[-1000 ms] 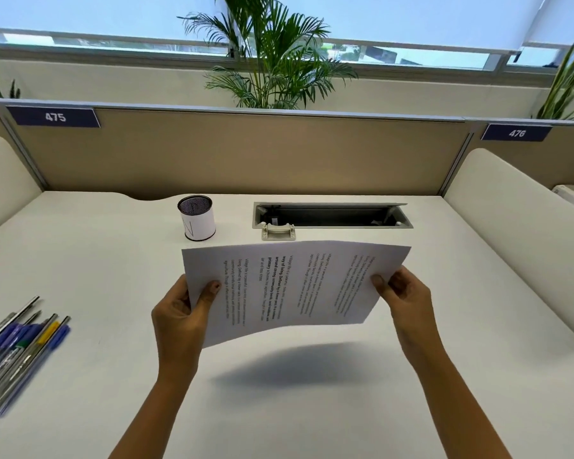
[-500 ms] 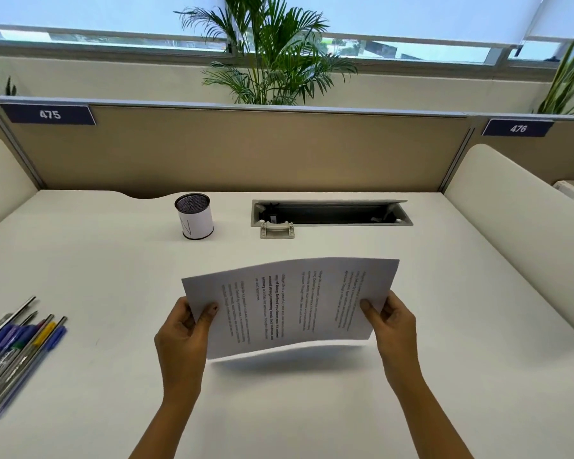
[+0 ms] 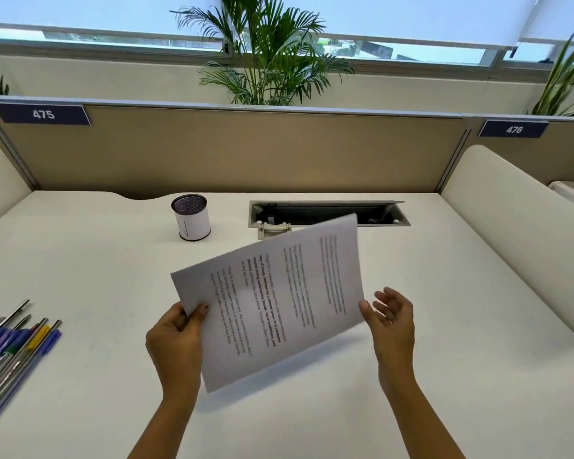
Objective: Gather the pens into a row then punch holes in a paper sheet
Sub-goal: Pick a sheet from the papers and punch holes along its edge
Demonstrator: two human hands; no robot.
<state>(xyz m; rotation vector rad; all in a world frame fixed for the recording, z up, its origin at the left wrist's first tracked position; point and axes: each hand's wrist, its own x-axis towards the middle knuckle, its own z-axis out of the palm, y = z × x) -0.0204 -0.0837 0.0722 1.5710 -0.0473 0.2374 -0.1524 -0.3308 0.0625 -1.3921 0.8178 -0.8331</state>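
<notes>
Left hand [image 3: 176, 346] is gripping the printed sheet [image 3: 279, 293] while the right hand [image 3: 391, 323] is hanging released beside it.

The sheet is tilting above the surface [image 3: 444, 342], pinched at its left edge with the thumb on top. The right hand's fingers are spreading loosely just right of the sheet, thumb tip at its edge; contact cannot be told. The pens [image 3: 14, 352] are lying in a row far left of the sheet. The punch [image 3: 274, 229] is sitting just behind the sheet's top edge, the cup [image 3: 193, 223] behind and left.
</notes>
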